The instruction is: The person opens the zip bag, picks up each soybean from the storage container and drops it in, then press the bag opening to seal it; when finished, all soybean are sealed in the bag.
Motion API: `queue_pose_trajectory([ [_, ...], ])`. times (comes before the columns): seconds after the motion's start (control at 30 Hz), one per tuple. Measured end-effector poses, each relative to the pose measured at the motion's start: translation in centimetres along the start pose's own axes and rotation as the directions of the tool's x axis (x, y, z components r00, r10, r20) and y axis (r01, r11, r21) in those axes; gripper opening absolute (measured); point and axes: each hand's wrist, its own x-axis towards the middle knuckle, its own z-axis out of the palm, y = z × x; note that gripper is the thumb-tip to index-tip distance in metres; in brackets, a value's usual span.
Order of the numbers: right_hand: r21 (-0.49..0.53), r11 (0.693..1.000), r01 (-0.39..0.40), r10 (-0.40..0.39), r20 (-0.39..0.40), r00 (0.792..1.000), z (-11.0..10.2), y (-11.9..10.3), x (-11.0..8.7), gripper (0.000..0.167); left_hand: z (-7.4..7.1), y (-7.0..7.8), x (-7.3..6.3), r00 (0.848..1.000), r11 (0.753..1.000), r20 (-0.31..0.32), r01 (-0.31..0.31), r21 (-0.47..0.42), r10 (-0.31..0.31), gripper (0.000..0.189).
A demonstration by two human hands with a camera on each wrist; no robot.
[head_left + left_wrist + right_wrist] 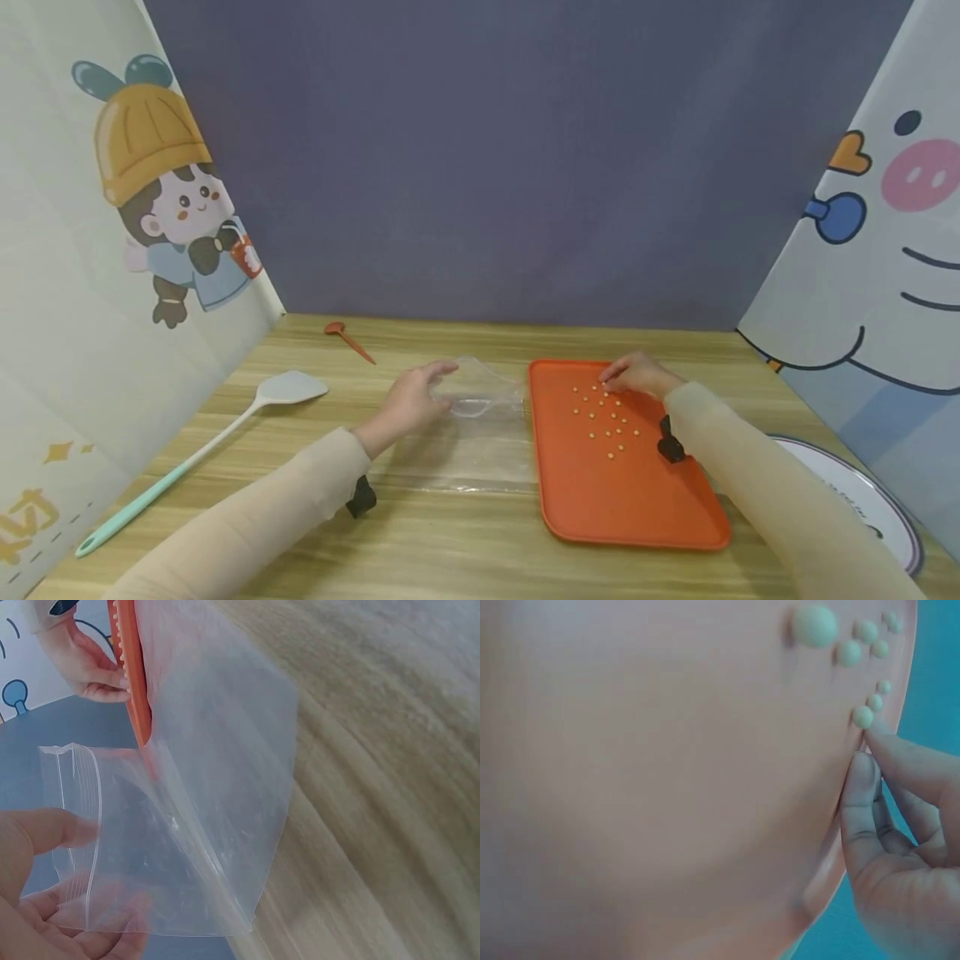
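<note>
My left hand (412,402) holds a clear zip bag (187,847) near its zip edge, thumb in front and the other fingers showing through the plastic. The bag's mouth stands partly raised while its body lies flat on the wooden table. Over the far part of an orange tray (600,508), my right hand (637,375) has thumb and forefinger drawn together in a pinch on a small pale-yellow ball, mostly hidden by the fingertips. Several more such balls (814,625) lie scattered on the tray close by.
A white spatula with a mint handle (180,471) lies at the left, and a small red-brown spoon (351,342) is near the back edge. Right of the tray, partly behind my right sleeve, is a white oval plate (900,521). Printed panels and a dark back wall surround the table.
</note>
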Motion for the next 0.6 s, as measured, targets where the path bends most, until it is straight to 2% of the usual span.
queue_pose_trajectory([
  [0.23,0.004,0.999,0.032,-0.032,-0.012,0.999,-0.3,-0.6,-0.6,0.026,-0.2,0.0,0.0,1.000,1.000,-0.002,-0.015,0.009,0.015,0.059],
  [0.37,0.018,0.999,0.028,-0.028,-0.048,0.998,-0.4,-1.4,-0.9,0.029,-0.3,-0.1,0.0,1.000,1.000,0.000,0.001,0.010,-0.001,0.060],
  [0.6,0.033,0.997,0.066,-0.065,-0.037,0.997,-0.1,-5.0,-1.6,0.038,-0.5,-0.1,0.0,0.999,1.000,0.032,-0.004,0.015,0.003,0.061],
])
